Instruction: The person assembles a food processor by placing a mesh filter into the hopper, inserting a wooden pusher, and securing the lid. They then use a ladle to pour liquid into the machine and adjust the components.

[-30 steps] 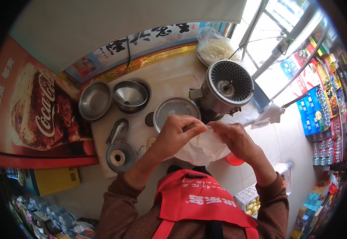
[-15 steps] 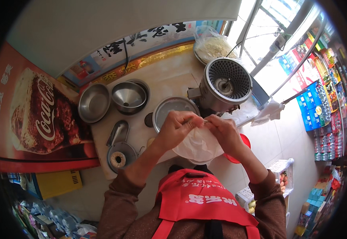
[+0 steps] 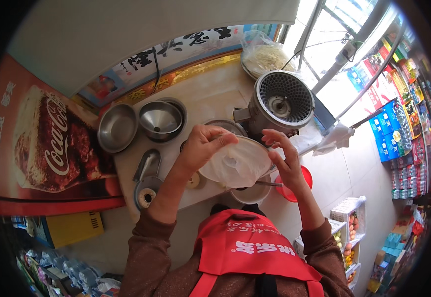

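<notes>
A thin, translucent white filter cloth with a round rim hangs spread between my hands over the front edge of the table. My left hand pinches its rim at the upper left. Beside the rim's right side, my right hand has its fingers apart and grips nothing that I can see. Partly under the cloth stands a pale bowl, with a dark, bar-like handle across its top. Behind the cloth, a steel pot is mostly covered.
A metal machine with a perforated drum stands at the right of the table. Steel bowls, a funnel and a round metal part lie left. A red basin and crates are at right.
My hands have moved apart, and the right hand's fingers have come off the cloth. The cloth has spread from a gathered bundle into a round shape. The pale bowl below shows more.
</notes>
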`<state>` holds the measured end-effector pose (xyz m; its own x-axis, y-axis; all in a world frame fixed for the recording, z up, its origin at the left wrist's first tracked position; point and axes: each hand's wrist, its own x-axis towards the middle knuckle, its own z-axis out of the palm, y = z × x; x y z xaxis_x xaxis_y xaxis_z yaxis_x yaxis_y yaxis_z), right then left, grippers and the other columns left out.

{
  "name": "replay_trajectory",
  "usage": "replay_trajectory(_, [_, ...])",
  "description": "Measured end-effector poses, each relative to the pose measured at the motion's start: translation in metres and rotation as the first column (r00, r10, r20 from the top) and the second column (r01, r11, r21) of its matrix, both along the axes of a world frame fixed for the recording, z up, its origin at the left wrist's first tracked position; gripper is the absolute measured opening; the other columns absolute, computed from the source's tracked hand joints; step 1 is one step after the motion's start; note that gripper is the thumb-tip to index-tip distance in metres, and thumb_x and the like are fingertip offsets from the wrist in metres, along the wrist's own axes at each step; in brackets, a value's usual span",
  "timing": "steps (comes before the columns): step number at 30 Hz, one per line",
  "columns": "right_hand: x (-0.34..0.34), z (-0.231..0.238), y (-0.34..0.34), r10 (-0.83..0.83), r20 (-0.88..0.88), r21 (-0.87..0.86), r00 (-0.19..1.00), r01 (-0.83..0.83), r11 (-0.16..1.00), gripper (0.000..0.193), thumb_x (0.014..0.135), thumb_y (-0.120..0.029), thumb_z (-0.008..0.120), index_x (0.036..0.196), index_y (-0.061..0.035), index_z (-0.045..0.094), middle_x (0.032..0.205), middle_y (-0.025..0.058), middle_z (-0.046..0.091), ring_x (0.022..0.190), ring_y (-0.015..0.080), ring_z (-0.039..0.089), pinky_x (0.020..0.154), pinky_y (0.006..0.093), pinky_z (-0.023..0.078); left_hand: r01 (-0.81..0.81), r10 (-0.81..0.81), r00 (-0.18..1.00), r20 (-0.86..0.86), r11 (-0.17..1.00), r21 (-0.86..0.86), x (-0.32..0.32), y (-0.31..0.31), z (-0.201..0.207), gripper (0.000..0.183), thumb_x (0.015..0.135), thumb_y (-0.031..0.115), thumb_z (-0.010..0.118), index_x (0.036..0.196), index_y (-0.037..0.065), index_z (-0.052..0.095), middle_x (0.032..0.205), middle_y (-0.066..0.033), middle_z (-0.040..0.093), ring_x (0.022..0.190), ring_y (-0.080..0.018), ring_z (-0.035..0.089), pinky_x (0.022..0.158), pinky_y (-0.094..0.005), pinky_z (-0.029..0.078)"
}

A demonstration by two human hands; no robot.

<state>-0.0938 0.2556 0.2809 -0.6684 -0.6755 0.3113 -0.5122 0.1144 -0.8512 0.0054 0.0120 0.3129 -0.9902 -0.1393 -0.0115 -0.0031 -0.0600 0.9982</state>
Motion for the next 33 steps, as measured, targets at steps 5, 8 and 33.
replay_trajectory(5, [0.007,0.033,-0.012,0.128,0.020,0.154,0.992,-0.130,0.979,0.024,0.089,-0.005,0.057,0.112,0.0005,0.061,0.084,0.0159,0.062,0.078,0.0299,0.063,0.071,0.0363,0.050,0.105,-0.110,0.993,-0.043,0.990,-0.095,0.000,0.019,0.001,0.024,0.088,0.016,0.076,0.102,-0.003,0.073,0.084,0.0005,0.066,0.083,-0.0048,0.060,0.073,-0.0221,0.049])
replay_trajectory(8, [0.014,0.036,-0.013,0.097,0.033,0.136,0.995,-0.101,0.986,0.028,0.086,0.002,0.056,0.113,-0.0006,0.060,0.085,0.0185,0.063,0.079,0.0356,0.064,0.071,0.0387,0.051,0.001,-0.008,0.999,-0.049,0.991,-0.132,0.008,0.023,-0.002,0.025,0.087,0.014,0.076,0.104,-0.003,0.072,0.092,-0.0014,0.066,0.088,-0.0050,0.059,0.076,-0.0211,0.048])
replay_trajectory(33, [0.009,-0.024,0.002,0.054,0.585,-0.156,0.809,0.047,0.987,0.021,0.098,-0.023,0.063,0.099,-0.0014,0.065,0.076,0.0043,0.064,0.065,0.0075,0.055,0.059,0.0253,0.045,-0.388,0.422,0.892,-0.163,0.899,0.204,0.009,0.011,-0.014,0.026,0.094,0.027,0.071,0.093,0.001,0.074,0.086,-0.0016,0.072,0.072,-0.0044,0.057,0.065,-0.0217,0.047])
